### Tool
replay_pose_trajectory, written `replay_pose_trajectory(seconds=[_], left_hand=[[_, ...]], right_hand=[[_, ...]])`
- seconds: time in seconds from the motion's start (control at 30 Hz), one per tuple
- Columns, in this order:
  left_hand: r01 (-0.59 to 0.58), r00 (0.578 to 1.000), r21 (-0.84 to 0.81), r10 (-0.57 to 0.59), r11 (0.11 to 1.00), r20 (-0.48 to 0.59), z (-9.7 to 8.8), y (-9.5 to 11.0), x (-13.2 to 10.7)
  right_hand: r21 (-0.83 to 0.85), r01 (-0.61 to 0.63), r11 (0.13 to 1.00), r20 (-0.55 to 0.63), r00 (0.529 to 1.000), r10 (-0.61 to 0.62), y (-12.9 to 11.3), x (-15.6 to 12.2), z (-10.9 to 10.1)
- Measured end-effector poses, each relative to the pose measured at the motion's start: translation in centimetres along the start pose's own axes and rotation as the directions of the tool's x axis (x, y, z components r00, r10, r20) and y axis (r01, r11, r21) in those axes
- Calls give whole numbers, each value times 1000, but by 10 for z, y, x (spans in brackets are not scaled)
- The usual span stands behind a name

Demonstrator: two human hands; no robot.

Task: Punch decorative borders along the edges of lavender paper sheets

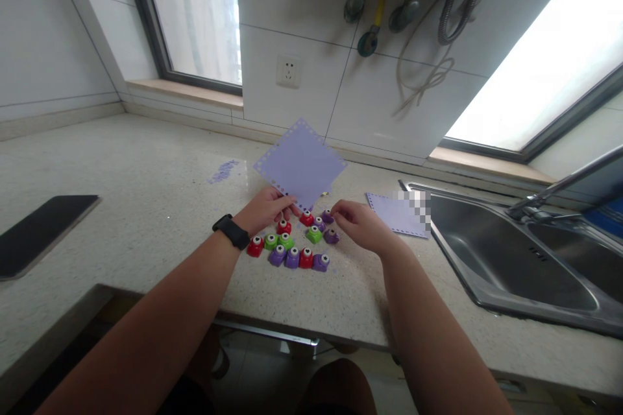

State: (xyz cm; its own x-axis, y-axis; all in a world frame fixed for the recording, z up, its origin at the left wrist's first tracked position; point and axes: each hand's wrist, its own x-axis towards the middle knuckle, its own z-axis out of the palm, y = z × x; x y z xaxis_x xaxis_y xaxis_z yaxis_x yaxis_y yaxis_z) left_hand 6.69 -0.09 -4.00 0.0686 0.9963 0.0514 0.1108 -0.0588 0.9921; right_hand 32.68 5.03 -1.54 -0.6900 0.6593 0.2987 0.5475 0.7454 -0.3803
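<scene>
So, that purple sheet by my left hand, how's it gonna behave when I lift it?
The sheet looks thin, so it's probably light for its size. Its broad face shows no clear sag, which hints at some stiffness. The punched edges may tear first, since the rows of holes likely weaken them.

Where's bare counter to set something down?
Widest: left counter, between dark slab and left forearm, barring tiny specks. Narrower: between right forearm and sink. Crowded: around left hand and right hand, with punches and purple sheet.
</scene>
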Motion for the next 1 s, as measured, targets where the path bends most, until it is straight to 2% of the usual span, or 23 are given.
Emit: replay_pose_trajectory(seconds=[0.1,0.27,0.4,0.6,0.73,0.87,1.0], left_hand=[[2,1000,2,-2,1000,-4,0,0,0],[1,1000,-1,-1,1000,-8,-1,-1,0],[-1,1000,-7,1,1000,-12,-1,0,0],[-3,1000,-14,3,1000,-16,0,4,-1],[-7,1000,-16,7,1000,-15,-1,4,-1],[-7,1000,-11,7,1000,-4,-1,1,0],[7,1000,-3,-7,1000,27,-1,1,-1]], right_hand=[[-39,2,999,149,989,4,3,-1,-1],[46,-15,999,210,978,5,6,-4,-2],[72,-52,996,317,948,27,13,-5,-1],[60,-45,997,322,946,24,16,-4,1],[65,-18,998,242,970,2,11,-2,-3],[129,58,990,31,998,-63,2,0,-3],[170,131,977,-144,984,-107,-7,2,6]])
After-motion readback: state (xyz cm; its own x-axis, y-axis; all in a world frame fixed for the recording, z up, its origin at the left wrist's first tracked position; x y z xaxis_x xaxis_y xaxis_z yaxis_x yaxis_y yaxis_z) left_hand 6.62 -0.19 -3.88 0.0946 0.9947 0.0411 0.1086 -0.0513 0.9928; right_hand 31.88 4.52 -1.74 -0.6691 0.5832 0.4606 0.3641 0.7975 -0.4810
